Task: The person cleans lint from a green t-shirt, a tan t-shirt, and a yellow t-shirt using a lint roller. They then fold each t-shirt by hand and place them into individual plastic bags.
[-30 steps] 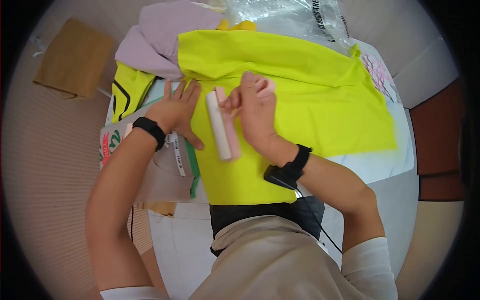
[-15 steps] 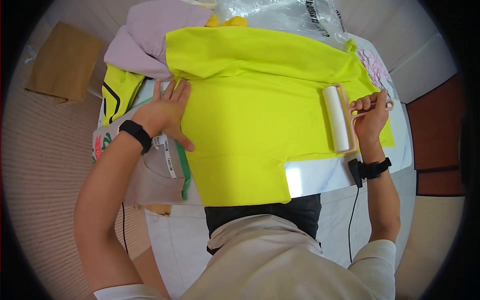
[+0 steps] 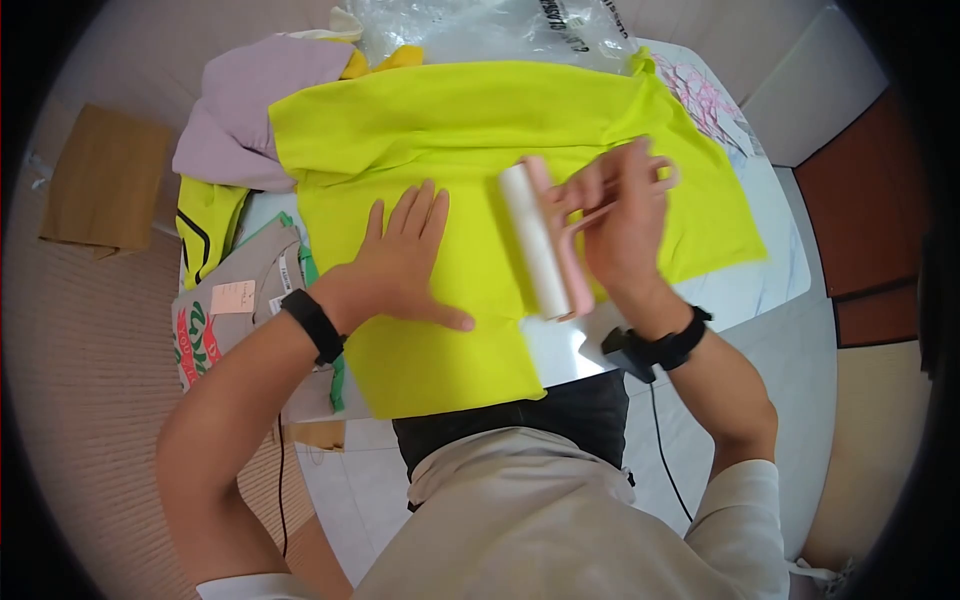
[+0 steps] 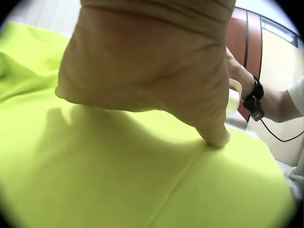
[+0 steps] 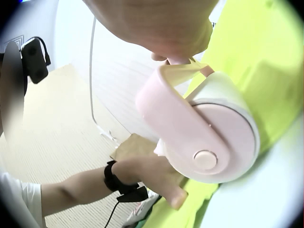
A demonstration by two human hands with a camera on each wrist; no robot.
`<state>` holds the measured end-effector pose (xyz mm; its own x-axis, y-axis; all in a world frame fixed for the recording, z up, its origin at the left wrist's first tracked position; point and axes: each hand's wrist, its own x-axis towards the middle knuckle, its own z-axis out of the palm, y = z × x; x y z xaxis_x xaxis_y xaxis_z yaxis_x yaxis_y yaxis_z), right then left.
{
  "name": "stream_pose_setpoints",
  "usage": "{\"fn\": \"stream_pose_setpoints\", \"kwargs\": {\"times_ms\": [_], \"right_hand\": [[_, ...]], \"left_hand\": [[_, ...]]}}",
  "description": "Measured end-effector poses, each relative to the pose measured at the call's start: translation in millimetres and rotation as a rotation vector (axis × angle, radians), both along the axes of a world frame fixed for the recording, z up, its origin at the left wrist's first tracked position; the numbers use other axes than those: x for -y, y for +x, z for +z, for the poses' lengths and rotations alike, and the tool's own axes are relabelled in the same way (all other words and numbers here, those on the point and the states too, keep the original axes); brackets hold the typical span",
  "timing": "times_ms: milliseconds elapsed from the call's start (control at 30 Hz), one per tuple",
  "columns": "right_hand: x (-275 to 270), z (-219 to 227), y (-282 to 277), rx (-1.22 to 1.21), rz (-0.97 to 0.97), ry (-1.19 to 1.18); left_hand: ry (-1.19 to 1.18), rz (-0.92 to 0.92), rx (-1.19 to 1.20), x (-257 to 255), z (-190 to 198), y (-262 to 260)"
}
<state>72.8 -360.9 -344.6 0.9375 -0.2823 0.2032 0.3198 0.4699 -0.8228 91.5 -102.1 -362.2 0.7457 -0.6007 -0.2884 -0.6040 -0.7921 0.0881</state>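
Bright yellow-green cloth (image 3: 450, 130) lies spread over the table. My left hand (image 3: 405, 260) rests on its left part, fingers spread and thumb pointing right; in the left wrist view that hand (image 4: 152, 66) touches the cloth (image 4: 118, 166). My right hand (image 3: 625, 225) grips the pink handle of a white lint roller (image 3: 535, 245), which is over the middle of the cloth near its lower edge. The right wrist view shows the roller's pink end cap (image 5: 228, 128) close up, below the right hand (image 5: 156, 23).
A grey shirt with green trim (image 3: 235, 260) lies left of the cloth, a lilac garment (image 3: 240, 110) behind it. Clear plastic packaging (image 3: 470, 35) is at the back. Pink strings (image 3: 695, 95) lie back right on the white table (image 3: 785, 235). A brown paper bag (image 3: 105, 185) stands far left.
My right hand carried the roller right, then back left to the middle. My left hand moved from the cloth's left edge further onto it. The view has shifted.
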Motion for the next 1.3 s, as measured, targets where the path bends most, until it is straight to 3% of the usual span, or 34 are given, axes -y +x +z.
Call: {"fn": "stream_pose_setpoints", "kwargs": {"times_ms": [67,367,467,533,633,700,800,1000,1100,1300], "right_hand": [[-6.4,-10.9,-9.3,-0.021,0.094,-0.050],[112.4,-17.1,-9.5,-0.102,-0.234,-0.004],[97.5,-0.7,-2.9,-0.087,-0.271,0.133],[73.9,-2.6,0.0,-0.056,-0.212,-0.032],[16.6,-5.6,-2.4,-0.040,-0.064,-0.144],[-10.2,-11.4,-6.8,-0.061,0.088,-0.081],[4.5,-19.2,-6.0,-0.102,0.145,-0.008],[126.5,-28.8,2.0,-0.092,-0.237,-0.114],[187.5,-24.0,-2.4,-0.107,-0.379,0.024],[277.8,-13.0,-17.6,-0.123,-0.619,-0.220]], "left_hand": [[0.040,0.026,-0.025,2.5,-5.7,-8.1],[0.005,0.081,-0.035,-8.8,-14.7,-26.6],[0.022,0.086,-0.043,-7.3,-13.4,-24.6],[0.048,0.091,-0.054,-6.0,-11.5,-24.2],[0.129,0.118,-0.095,3.4,-1.3,-28.4],[0.142,0.123,-0.116,7.5,6.6,-33.5],[0.149,0.115,-0.128,3.9,8.1,-35.1],[0.071,0.090,-0.094,-8.4,-3.2,-37.0],[0.069,0.091,-0.093,-8.4,-4.2,-37.1],[0.067,0.094,-0.099,-8.0,-5.4,-36.0]]}}
